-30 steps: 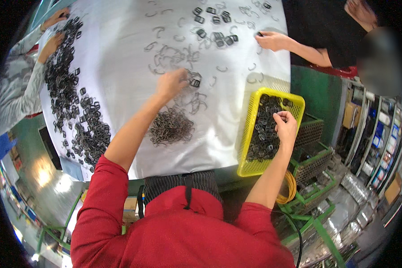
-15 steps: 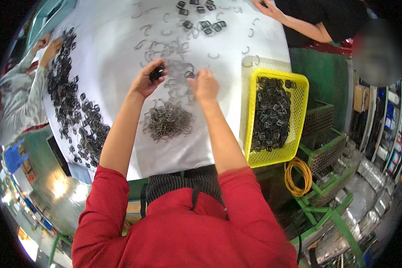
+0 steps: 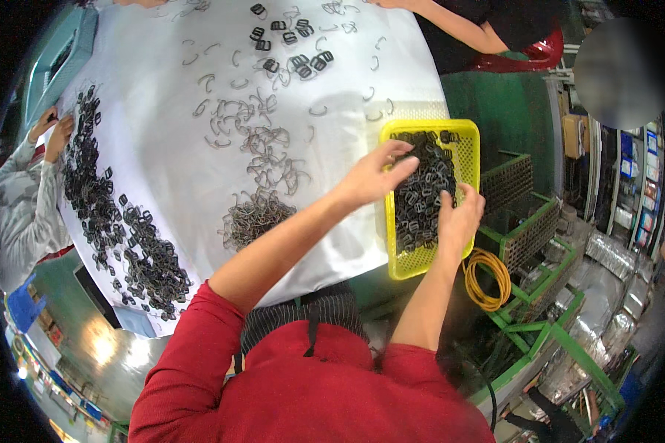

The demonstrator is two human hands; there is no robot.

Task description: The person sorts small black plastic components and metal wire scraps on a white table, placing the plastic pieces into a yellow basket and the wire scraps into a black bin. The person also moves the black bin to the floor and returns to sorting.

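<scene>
A yellow perforated plastic basket at the right edge of the white-covered table holds a heap of small black buckles. Over its left rim reaches my left hand, thumb and fingers apart above the heap. My right hand is at the basket's right side, its thumb over the buckles and its fingers spread from it. Neither hand shows a buckle gripped, though the dark heap partly hides the fingertips. Left of my left forearm lies a tangled pile of thin curved wire pieces.
Loose wire pieces and black buckles lie scattered farther up the white table. A long heap of buckles lines the left edge, near another person's hands. A co-worker's arm reaches in at the far right.
Both hands have moved right, from above the wire pieces to the yellow basket. The left hand held black buckles before; none shows in it now. The whole view has shifted slightly.
</scene>
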